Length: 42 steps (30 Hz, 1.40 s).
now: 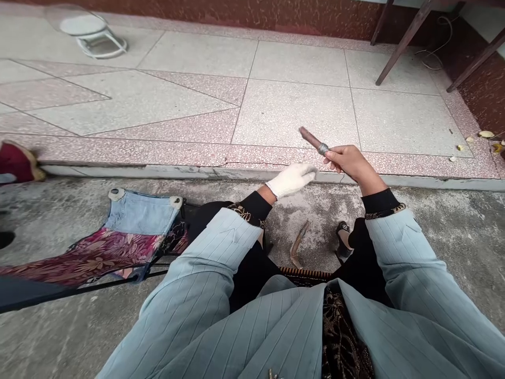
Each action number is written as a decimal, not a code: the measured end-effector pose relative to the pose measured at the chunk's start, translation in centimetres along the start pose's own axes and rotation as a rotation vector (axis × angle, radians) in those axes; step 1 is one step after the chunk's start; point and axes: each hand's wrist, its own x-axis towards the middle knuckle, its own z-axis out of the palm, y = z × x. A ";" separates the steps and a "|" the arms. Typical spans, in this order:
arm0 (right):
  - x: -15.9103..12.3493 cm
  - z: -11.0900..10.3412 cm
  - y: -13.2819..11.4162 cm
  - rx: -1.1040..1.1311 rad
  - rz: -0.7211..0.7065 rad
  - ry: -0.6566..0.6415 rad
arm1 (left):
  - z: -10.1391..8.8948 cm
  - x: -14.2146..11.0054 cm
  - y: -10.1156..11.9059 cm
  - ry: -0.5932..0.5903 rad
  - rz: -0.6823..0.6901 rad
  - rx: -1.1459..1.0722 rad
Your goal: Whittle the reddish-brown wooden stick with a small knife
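Observation:
My right hand, bare, grips a short brown wooden stick near its lower end. A band of thin grey wire is wound round the stick just above my fingers. What the grip covers is hidden. Close by on the left, my left hand wears a white knitted glove. Its fingers reach loosely toward the right hand, slightly blurred at the tips, with nothing visible in them. A curved brown piece of wood lies on the concrete between my feet.
A raised terrazzo step runs across in front of me. To the left stands a folding chair with a denim and floral seat. A white stool is farther back. Wooden table legs stand at upper right. Another person's red shoe shows at far left.

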 end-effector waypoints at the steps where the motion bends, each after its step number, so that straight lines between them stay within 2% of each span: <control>1: 0.2 -0.1 0.1 -0.228 -0.029 0.067 | 0.1 -0.2 0.2 -0.069 0.042 -0.024; 2: 0.3 -0.3 0.2 -0.450 -0.047 0.106 | 0.2 -0.4 0.4 -0.129 0.073 -0.054; 3: 0.4 -0.6 0.3 -0.644 -0.042 0.094 | 0.1 -0.6 0.5 -0.177 0.089 -0.086; 4: 0.4 -0.9 0.5 -0.789 -0.003 0.011 | -0.1 -0.8 0.6 -0.203 0.082 -0.114; 6: 0.2 -1.8 0.6 -0.892 0.162 -0.350 | -0.9 -1.0 0.7 -0.199 0.023 -0.151; 8: -0.1 -2.8 0.4 -0.754 0.269 -0.759 | -1.8 -1.1 0.6 -0.175 -0.035 -0.188; 9: -0.4 -3.4 0.2 -0.627 0.255 -0.903 | -2.2 -1.1 0.5 -0.171 -0.052 -0.228; 11: -1.0 -4.3 -0.7 -0.363 0.165 -1.047 | -2.7 -0.9 0.1 -0.188 -0.069 -0.358; 12: -1.3 -4.6 -1.1 -0.248 0.103 -1.033 | -2.7 -0.8 -0.1 -0.200 -0.076 -0.437; 13: -1.6 -4.8 -1.5 -0.135 0.034 -0.951 | -2.6 -0.7 -0.3 -0.221 -0.081 -0.514; 14: -1.9 -4.9 -1.9 -0.026 -0.031 -0.817 | -2.5 -0.5 -0.5 -0.249 -0.083 -0.586; 16: -2.1 -4.6 -2.1 0.166 -0.136 -0.455 | -1.9 -0.4 -0.8 -0.292 -0.081 -0.712; 18: -1.6 -3.9 -1.8 0.259 -0.174 -0.142 | -1.4 -0.3 -1.0 -0.316 -0.062 -0.817; 20: -0.7 -3.3 -1.0 0.188 -0.153 0.034 | -1.1 -0.4 -0.8 -0.321 -0.040 -0.884; 24: 0.9 -3.2 0.7 -0.174 -0.132 0.233 | -1.0 -0.7 0.0 -0.370 -0.060 -0.912; 27: 0.9 -3.3 0.8 -0.197 -0.155 0.288 | -0.8 -0.8 0.4 -0.346 -0.087 -0.913; 32: 0.0 -1.5 -0.8 0.294 -0.098 0.171 | 0.0 -0.5 0.6 -0.277 -0.103 -0.924; 35: -0.2 0.0 -1.3 0.483 -0.063 0.087 | 0.5 -0.4 0.8 -0.258 -0.092 -0.917; 38: 0.0 0.4 -1.3 0.540 -0.050 0.083 | 0.8 -0.4 1.0 -0.235 -0.103 -0.923; 42: 0.2 0.0 -1.0 0.543 -0.032 0.121 | 0.8 -0.4 1.2 -0.167 -0.134 -0.871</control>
